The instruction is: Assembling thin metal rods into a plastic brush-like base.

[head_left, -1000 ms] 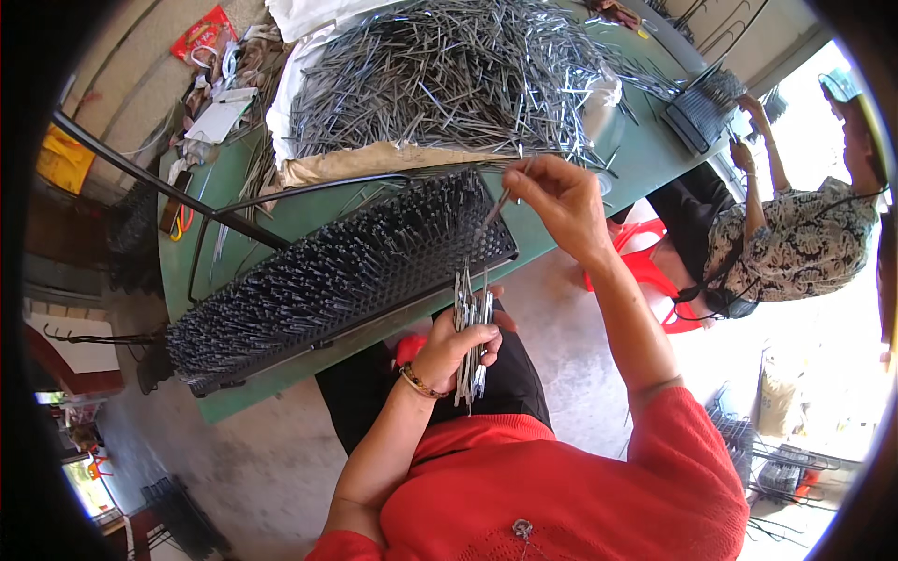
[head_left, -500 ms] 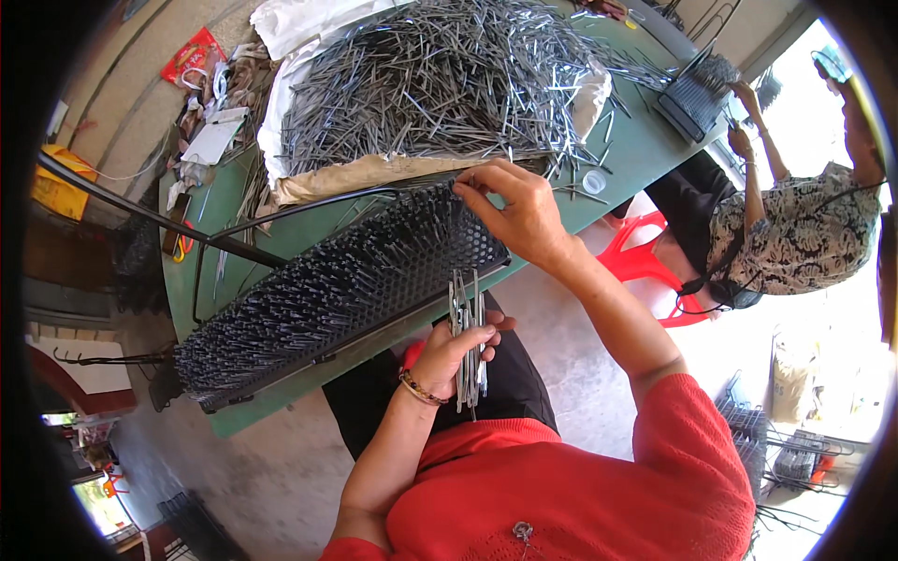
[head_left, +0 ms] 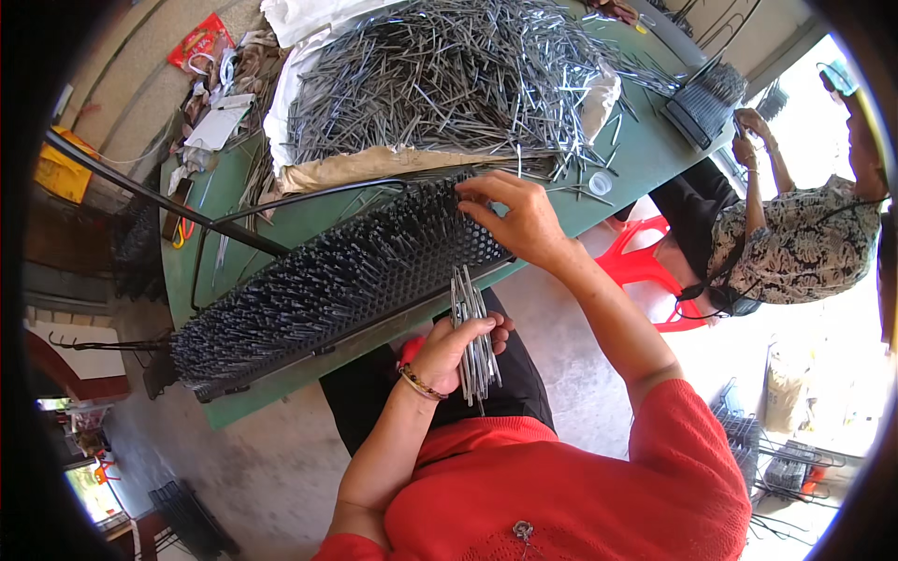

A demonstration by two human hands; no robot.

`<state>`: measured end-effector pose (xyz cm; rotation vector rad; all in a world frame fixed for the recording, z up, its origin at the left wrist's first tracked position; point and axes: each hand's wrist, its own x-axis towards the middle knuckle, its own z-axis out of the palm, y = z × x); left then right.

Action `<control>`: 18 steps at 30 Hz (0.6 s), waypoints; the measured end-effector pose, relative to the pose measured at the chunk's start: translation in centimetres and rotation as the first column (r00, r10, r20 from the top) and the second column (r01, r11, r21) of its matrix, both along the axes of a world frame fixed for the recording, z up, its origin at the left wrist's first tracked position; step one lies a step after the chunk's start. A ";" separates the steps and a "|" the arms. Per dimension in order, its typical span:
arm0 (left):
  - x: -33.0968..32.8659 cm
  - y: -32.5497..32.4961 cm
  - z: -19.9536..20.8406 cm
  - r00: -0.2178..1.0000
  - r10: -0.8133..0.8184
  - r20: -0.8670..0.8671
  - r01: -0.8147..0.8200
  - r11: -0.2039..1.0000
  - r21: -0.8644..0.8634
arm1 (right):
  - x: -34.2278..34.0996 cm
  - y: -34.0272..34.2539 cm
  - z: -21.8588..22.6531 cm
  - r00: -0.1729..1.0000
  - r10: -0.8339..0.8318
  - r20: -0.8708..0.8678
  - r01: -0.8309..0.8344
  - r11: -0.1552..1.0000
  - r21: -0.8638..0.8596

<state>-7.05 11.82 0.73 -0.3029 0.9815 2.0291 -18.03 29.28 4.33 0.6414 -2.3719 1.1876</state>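
Observation:
My left hand (head_left: 458,353) is closed around a bundle of thin silvery metal rods (head_left: 477,369), held nearly upright in front of my lap. Above it, my right hand (head_left: 516,217) has thumb and fingers pinched at a thin dark rod near the right end of a long black perforated rack (head_left: 421,251). Dark metal rods (head_left: 299,290) stand densely in the rack's holes, while bare holes show along its near side and right end. My fingers partly hide the pinched rod.
A big heap of loose metal rods (head_left: 440,84) lies on paper sacking on the green table (head_left: 645,140). A small clear lid (head_left: 600,183), scissors (head_left: 183,231) and a black bent bar (head_left: 253,245) are nearby. At right, a co-worker (head_left: 795,234) handles another rack (head_left: 703,107).
The rod bundle in my left hand leans more, its lower ends shifted right. My right hand stays near the rack's right end, fingertips slightly lower. The co-worker's hands have come closer together.

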 end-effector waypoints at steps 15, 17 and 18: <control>0.2 0.1 0.0 0.996 -0.006 -0.087 0.002 0.999 -0.039 | 0.1 0.1 -0.8 0.953 -0.153 -0.260 0.209 0.957 0.201; 0.2 -0.2 0.2 0.994 0.002 -0.110 -0.006 0.999 -0.040 | 0.3 -0.4 -0.4 0.961 -0.132 -0.243 0.191 0.952 0.239; 0.2 -0.4 0.3 0.993 0.003 -0.115 -0.007 0.999 -0.033 | 0.4 -0.7 -0.3 0.967 -0.116 -0.228 0.178 0.945 0.275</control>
